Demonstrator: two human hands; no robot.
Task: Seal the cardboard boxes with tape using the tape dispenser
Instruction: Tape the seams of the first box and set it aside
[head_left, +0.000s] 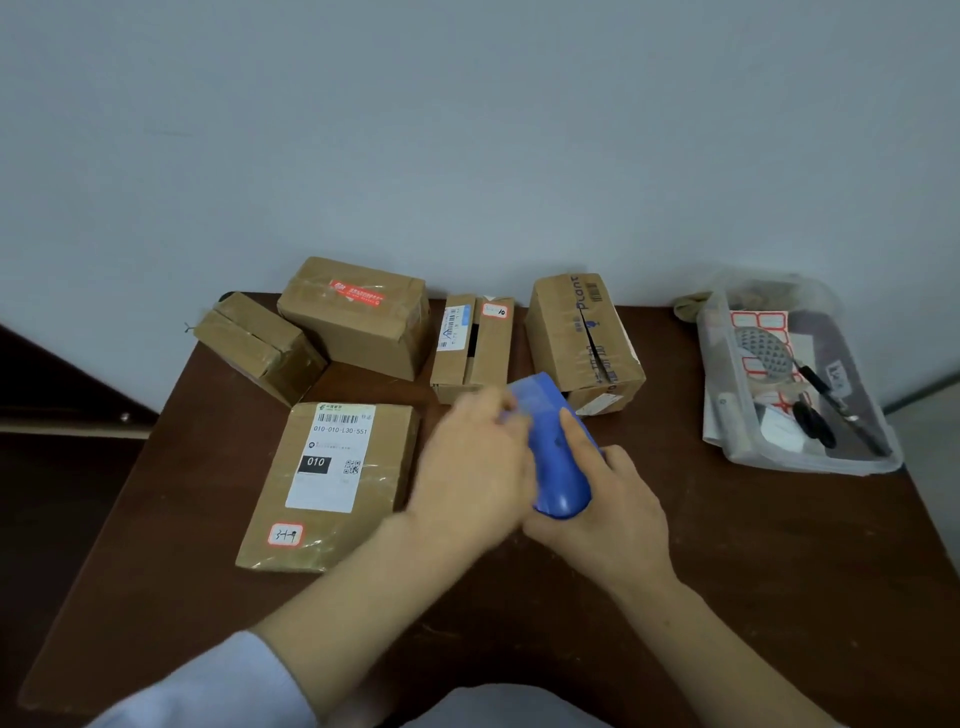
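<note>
Far to the left of the left hand (472, 462) and beyond it sat a small taped box (260, 340), touching a larger box with a red sticker (358, 317). A flat box with a white shipping label (332, 483) lay just left of that hand. Beyond the fingers stood a narrow box with a gaping top seam (472, 345), and beyond the right hand (608, 499) a box printed "plant" (582, 338): five boxes in all, on a brown table (727, 571). The one blue tape dispenser (556, 452) was held between the two hands above the table. Its long axis ran near to far, the rounded end by the wrists and the far end pointing toward the narrow box. The left hand was blurred, its fingers bent against the dispenser's left edge; whether they gripped I cannot tell. The right hand wrapped it from the right, thumb along the top. Well to the right lay one clear plastic bin (883, 457) holding one pair of scissors (813, 421).
</note>
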